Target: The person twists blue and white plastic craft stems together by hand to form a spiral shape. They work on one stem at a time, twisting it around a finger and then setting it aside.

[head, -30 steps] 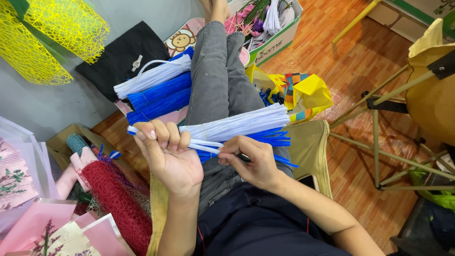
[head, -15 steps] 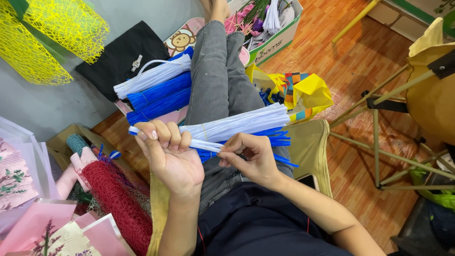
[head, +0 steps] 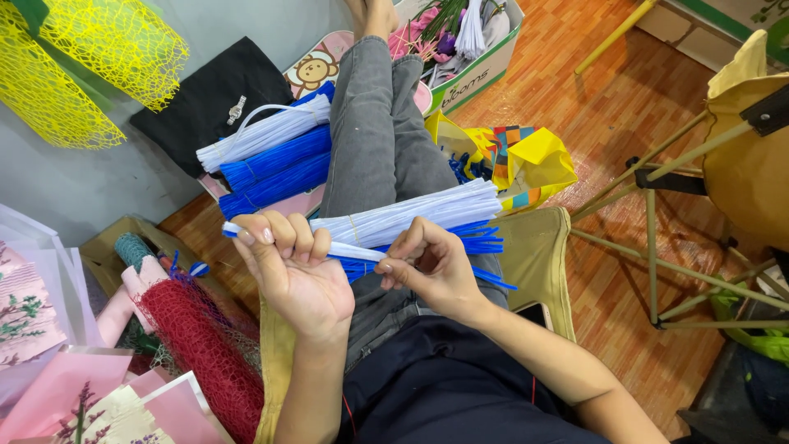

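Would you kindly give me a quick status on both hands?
Left hand gripping white pipe cleaner. Right hand pinching it. White and blue bundles on lap.

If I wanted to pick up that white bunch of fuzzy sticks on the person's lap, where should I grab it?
Probably around the middle of the white bundle, near the thin band tying it. It lies almost flat across the legs, so come from above and wrap your fingers round it crosswise. Its far end fans out looser, so gripping there might let sticks slip.
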